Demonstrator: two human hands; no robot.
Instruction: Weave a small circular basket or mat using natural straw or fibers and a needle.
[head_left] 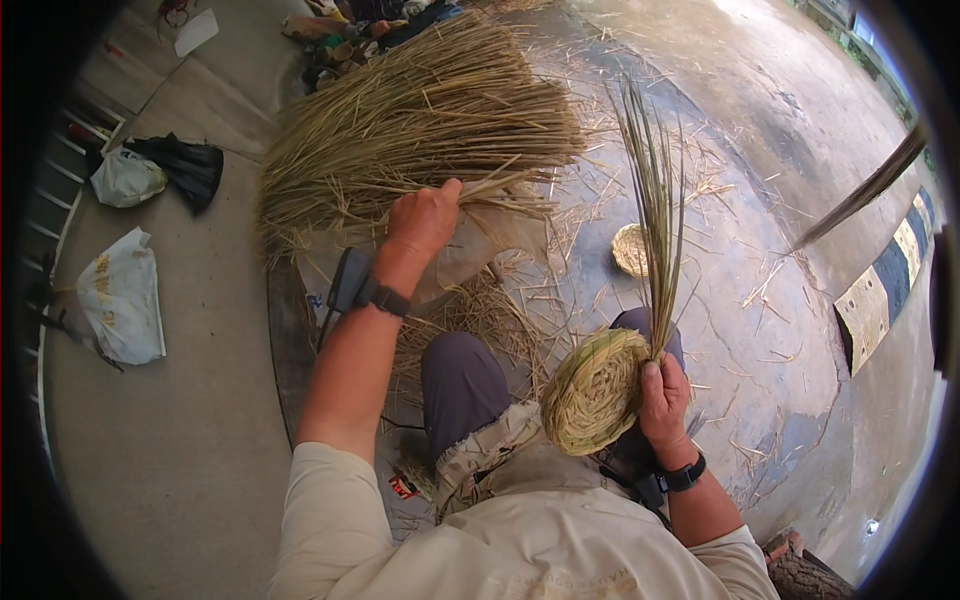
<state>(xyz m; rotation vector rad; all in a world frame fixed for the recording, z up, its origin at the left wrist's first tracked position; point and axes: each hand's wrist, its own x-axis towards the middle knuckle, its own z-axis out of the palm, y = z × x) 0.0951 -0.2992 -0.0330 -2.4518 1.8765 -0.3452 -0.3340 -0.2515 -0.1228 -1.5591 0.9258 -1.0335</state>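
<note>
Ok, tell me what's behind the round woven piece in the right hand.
Behind the round woven piece, a dark trouser leg shows past its upper right and lower right edges. The rest of that stretch of leg is covered; whether anything else lies there cannot be seen.

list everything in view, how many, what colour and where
straw pile: one, tan, top centre
round woven piece: one, yellowish, lower centre
stalks: many, greenish, upright at its rim
small woven piece: one, yellow, floor, right of centre
loose straw: uncounted, tan, across floor
bags: three, two white, one black, left
sheet: one, white, top left
mixed items: several, various colours, top
dark bundle: one, brown, upper right
striped strip: one, yellow and black, right
small packet: one, red, lower left
log: one, brown, lower right
shirt: one, cream, bottom
trouser legs: two, grey, centre
wristbands: two, black, wrists
left hand: one, bare, at straw pile
right hand: one, bare, holding stalks
</note>
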